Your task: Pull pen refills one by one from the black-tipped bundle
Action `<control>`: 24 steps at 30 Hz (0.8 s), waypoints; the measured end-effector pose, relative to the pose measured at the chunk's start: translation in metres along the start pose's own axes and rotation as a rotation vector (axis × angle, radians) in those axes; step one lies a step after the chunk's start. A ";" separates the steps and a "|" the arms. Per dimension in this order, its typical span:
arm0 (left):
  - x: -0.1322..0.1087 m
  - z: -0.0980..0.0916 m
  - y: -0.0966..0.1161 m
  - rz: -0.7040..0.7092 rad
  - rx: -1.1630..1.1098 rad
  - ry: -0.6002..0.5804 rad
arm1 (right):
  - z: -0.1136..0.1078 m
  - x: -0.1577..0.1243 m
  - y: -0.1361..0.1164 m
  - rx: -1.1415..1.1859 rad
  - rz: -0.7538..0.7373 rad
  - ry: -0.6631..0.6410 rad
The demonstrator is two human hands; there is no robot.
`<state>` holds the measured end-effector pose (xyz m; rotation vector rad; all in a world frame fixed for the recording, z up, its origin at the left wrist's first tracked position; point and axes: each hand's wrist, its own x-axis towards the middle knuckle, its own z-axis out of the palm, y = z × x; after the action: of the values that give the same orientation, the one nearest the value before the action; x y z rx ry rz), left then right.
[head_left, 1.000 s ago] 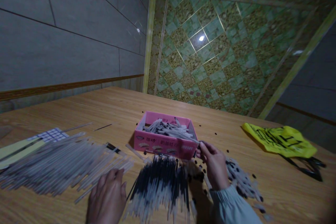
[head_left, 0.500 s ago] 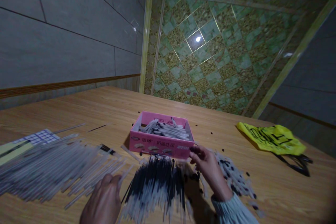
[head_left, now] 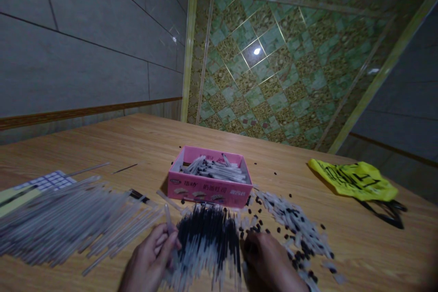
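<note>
In the head view, your left hand (head_left: 150, 260) sits low with its back up. Its fingers are pinched together on a clear tube (head_left: 167, 217) that stands nearly upright above them. Just right of those fingers lies the pile of black refills (head_left: 208, 237). Your right hand (head_left: 270, 262) rests palm down at the pile's right edge, fingers curled; you cannot tell whether they grip anything. Beyond both sets of fingertips stands the pink box (head_left: 208, 190).

Wooden table (head_left: 137, 141) carries clear tubes (head_left: 68, 223), black refills (head_left: 208, 237), pink box (head_left: 208, 191), yellow bag (head_left: 352, 178).
</note>
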<state>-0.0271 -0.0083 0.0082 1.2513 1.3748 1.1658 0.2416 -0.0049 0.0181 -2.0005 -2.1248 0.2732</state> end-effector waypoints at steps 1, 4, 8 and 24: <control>0.000 0.003 0.000 -0.038 -0.070 -0.030 | 0.001 0.000 0.000 -0.011 0.002 -0.002; 0.000 0.009 0.000 -0.099 -0.192 -0.066 | 0.004 -0.002 -0.002 -0.030 0.007 -0.001; -0.001 0.010 0.000 -0.108 -0.180 -0.071 | 0.006 -0.004 -0.005 -0.036 0.012 0.042; -0.001 0.011 -0.007 -0.103 -0.130 -0.113 | 0.024 -0.020 -0.060 -0.072 0.051 -0.157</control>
<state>-0.0174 -0.0085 -0.0003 1.1239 1.2455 1.0794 0.1787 -0.0288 0.0111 -2.1420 -2.2073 0.3785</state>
